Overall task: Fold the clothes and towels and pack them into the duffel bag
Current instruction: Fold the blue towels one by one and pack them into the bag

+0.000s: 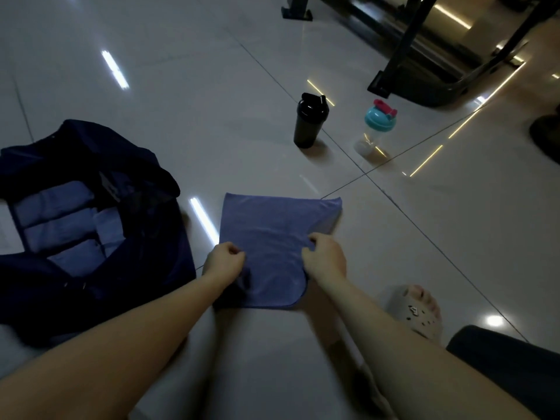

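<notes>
Towel (272, 237), blue, lies flat on the floor (181, 101) at frame centre, slightly toward 6 o'clock. It looks doubled: at its 1 o'clock corner a lower layer sticks out past the upper one. The near right corner is rounded. Left hand (225, 262) is at the towel's 8 o'clock edge, fingers curled in, pinching the cloth there. The fabric bunches dark just under that hand. Right hand (325, 256) is at the towel's 4 o'clock edge, fingers and thumb curled, pinching the edge. Both forearms are bare and come in from 6 o'clock.

Duffel bag (136, 268), navy, sits on the floor at 9 o'clock of the towel, just beside it, mouth open upward. Inside are 3 folded light-blue pieces (54, 204) packed side by side, with 1 smaller light piece at their right. Cannot tell whether they are towels or clothes.

Black shaker bottle (310, 121) stands upright at 12 o'clock of the towel, well apart, lid on. Clear shaker bottle (377, 128) with a teal lid and pink cap stands upright at its 3 o'clock, near but not touching. Dark metal frame (424, 56) of some machine is at 1 o'clock of the view. Foot in a beige clog (418, 310) is at 4 o'clock of the towel, near the right forearm. Dark-clothed leg (509, 368) fills the 5 o'clock corner. The floor is glossy pale tile with light reflections, and the lighting is dim.
</notes>
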Action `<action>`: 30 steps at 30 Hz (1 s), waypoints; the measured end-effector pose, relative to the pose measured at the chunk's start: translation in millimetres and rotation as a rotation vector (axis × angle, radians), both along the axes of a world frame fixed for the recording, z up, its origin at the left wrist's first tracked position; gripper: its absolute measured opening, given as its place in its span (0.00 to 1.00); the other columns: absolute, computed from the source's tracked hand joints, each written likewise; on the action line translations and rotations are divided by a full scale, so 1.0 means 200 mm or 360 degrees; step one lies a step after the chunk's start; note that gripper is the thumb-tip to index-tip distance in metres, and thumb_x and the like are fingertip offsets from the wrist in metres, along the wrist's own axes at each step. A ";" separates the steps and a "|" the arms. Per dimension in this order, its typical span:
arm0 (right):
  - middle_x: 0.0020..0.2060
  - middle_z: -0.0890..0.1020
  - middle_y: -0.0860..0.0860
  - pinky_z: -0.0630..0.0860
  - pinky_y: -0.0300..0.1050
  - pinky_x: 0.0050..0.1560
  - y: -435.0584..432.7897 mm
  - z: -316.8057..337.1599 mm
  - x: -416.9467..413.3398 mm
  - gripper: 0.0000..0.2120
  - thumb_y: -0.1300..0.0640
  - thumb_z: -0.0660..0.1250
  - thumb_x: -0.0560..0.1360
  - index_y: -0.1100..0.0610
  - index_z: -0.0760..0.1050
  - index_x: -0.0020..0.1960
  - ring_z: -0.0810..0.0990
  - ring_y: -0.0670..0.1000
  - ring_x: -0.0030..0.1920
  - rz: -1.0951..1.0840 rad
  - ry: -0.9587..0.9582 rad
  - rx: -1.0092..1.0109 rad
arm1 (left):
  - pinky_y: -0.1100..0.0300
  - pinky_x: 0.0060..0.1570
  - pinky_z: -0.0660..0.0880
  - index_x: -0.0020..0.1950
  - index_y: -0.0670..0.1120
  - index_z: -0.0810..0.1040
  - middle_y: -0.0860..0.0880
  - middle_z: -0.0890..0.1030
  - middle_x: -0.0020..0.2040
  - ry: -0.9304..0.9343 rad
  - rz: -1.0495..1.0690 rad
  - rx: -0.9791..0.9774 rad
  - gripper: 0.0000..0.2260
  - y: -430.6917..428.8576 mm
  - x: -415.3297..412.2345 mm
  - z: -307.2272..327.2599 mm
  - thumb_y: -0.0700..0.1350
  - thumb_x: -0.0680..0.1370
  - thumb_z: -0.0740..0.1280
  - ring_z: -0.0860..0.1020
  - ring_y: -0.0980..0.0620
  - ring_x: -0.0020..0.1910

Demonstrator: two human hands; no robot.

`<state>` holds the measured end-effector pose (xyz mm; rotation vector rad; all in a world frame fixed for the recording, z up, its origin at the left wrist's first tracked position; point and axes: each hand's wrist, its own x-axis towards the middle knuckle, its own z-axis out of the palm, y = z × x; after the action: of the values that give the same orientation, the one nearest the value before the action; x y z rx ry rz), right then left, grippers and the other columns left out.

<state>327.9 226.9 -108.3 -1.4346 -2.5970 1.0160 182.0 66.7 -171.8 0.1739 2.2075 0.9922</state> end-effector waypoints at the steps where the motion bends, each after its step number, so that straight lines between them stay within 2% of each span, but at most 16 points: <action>1: 0.48 0.83 0.55 0.74 0.50 0.41 -0.07 0.00 -0.05 0.09 0.56 0.63 0.77 0.54 0.80 0.54 0.80 0.62 0.47 0.0153 -0.0037 0.0098 | 0.47 0.46 0.81 0.41 0.49 0.81 0.46 0.83 0.39 -0.0176 0.0143 0.0167 0.06 0.00 -0.01 0.01 0.50 0.75 0.71 0.82 0.41 0.41; 2: 0.53 0.83 0.56 0.75 0.51 0.45 -0.13 0.00 -0.09 0.12 0.56 0.62 0.78 0.54 0.79 0.60 0.81 0.63 0.52 0.0316 -0.0069 0.0199 | 0.48 0.44 0.80 0.43 0.47 0.82 0.44 0.83 0.40 -0.0386 0.0271 0.0317 0.10 0.01 -0.02 0.03 0.53 0.76 0.72 0.81 0.42 0.40; 3: 0.55 0.83 0.56 0.74 0.52 0.45 -0.20 0.00 -0.12 0.13 0.56 0.61 0.79 0.54 0.77 0.61 0.81 0.63 0.53 0.0472 -0.0088 0.0294 | 0.49 0.42 0.79 0.47 0.45 0.83 0.43 0.83 0.41 -0.0619 0.0356 0.0405 0.14 0.02 -0.03 0.06 0.56 0.77 0.71 0.81 0.42 0.40; 5: 0.53 0.83 0.56 0.73 0.52 0.43 -0.31 -0.02 -0.18 0.10 0.57 0.60 0.79 0.54 0.76 0.58 0.81 0.63 0.51 0.0751 -0.0083 0.0381 | 0.52 0.41 0.80 0.55 0.43 0.83 0.43 0.83 0.45 -0.0974 0.0360 0.0450 0.24 0.03 -0.06 0.10 0.64 0.78 0.66 0.81 0.45 0.39; 7: 0.53 0.82 0.57 0.72 0.53 0.41 -0.40 -0.06 -0.21 0.09 0.57 0.61 0.79 0.54 0.76 0.57 0.82 0.63 0.50 0.1016 -0.0106 0.0404 | 0.55 0.39 0.78 0.58 0.44 0.83 0.44 0.84 0.48 -0.1116 0.0260 0.0461 0.28 0.04 -0.09 0.11 0.67 0.77 0.65 0.80 0.47 0.41; 8: 0.53 0.81 0.57 0.70 0.52 0.39 -0.44 -0.09 -0.22 0.10 0.57 0.61 0.79 0.55 0.76 0.58 0.81 0.63 0.50 0.1136 -0.0146 0.0403 | 0.56 0.40 0.76 0.58 0.44 0.83 0.44 0.84 0.51 -0.1128 0.0244 0.0456 0.26 0.04 -0.11 0.10 0.66 0.77 0.65 0.80 0.47 0.43; 11: 0.52 0.80 0.58 0.71 0.52 0.39 -0.51 -0.13 -0.21 0.09 0.59 0.62 0.79 0.58 0.76 0.57 0.81 0.63 0.48 0.1278 -0.0230 0.0340 | 0.56 0.41 0.75 0.64 0.43 0.78 0.44 0.81 0.58 -0.1027 0.0321 0.0386 0.22 0.04 -0.15 0.04 0.59 0.78 0.68 0.80 0.47 0.48; 13: 0.51 0.80 0.59 0.73 0.53 0.42 -0.53 -0.12 -0.20 0.07 0.59 0.61 0.78 0.58 0.75 0.54 0.80 0.62 0.49 0.1212 -0.0240 0.0258 | 0.55 0.39 0.75 0.66 0.41 0.75 0.44 0.81 0.56 -0.0971 0.0388 0.0364 0.21 0.06 -0.18 0.02 0.52 0.79 0.69 0.80 0.46 0.48; 15: 0.50 0.80 0.58 0.70 0.52 0.42 -0.53 -0.11 -0.20 0.01 0.59 0.61 0.77 0.56 0.70 0.48 0.79 0.62 0.49 0.1093 -0.0243 0.0177 | 0.55 0.40 0.75 0.66 0.40 0.74 0.44 0.81 0.55 -0.0931 0.0411 0.0358 0.19 0.09 -0.22 0.01 0.48 0.79 0.71 0.80 0.45 0.50; 19: 0.46 0.81 0.57 0.67 0.51 0.40 -0.47 -0.10 -0.19 0.07 0.54 0.63 0.77 0.54 0.67 0.43 0.78 0.62 0.49 0.0944 -0.0224 0.0190 | 0.57 0.37 0.74 0.53 0.41 0.77 0.44 0.77 0.41 -0.0680 0.0318 0.0296 0.13 0.25 -0.33 0.05 0.46 0.75 0.75 0.76 0.47 0.37; 22: 0.44 0.82 0.58 0.70 0.51 0.40 -0.42 -0.09 -0.18 0.10 0.50 0.64 0.78 0.57 0.72 0.44 0.78 0.62 0.47 0.0893 -0.0191 0.0251 | 0.53 0.40 0.78 0.48 0.39 0.77 0.40 0.79 0.39 -0.0435 0.0276 0.0201 0.13 0.38 -0.42 0.05 0.45 0.73 0.77 0.78 0.44 0.37; 25: 0.42 0.82 0.58 0.73 0.53 0.41 -0.40 -0.09 -0.17 0.11 0.49 0.65 0.77 0.57 0.75 0.45 0.78 0.62 0.46 0.0869 -0.0117 0.0245 | 0.59 0.31 0.72 0.38 0.42 0.75 0.44 0.75 0.33 -0.0296 0.0134 0.0128 0.10 0.46 -0.50 0.10 0.42 0.75 0.73 0.73 0.47 0.30; 30: 0.40 0.82 0.55 0.72 0.51 0.38 -0.44 -0.10 -0.17 0.08 0.52 0.64 0.76 0.56 0.76 0.44 0.79 0.61 0.44 0.0982 -0.0037 0.0167 | 0.68 0.21 0.68 0.38 0.42 0.78 0.46 0.75 0.30 -0.0254 -0.0006 0.0256 0.08 0.43 -0.62 0.15 0.38 0.75 0.73 0.74 0.53 0.26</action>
<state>294.0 139.1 -127.4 -0.6218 -3.1280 0.8654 57.8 153.5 -141.7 0.1661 1.9831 1.1420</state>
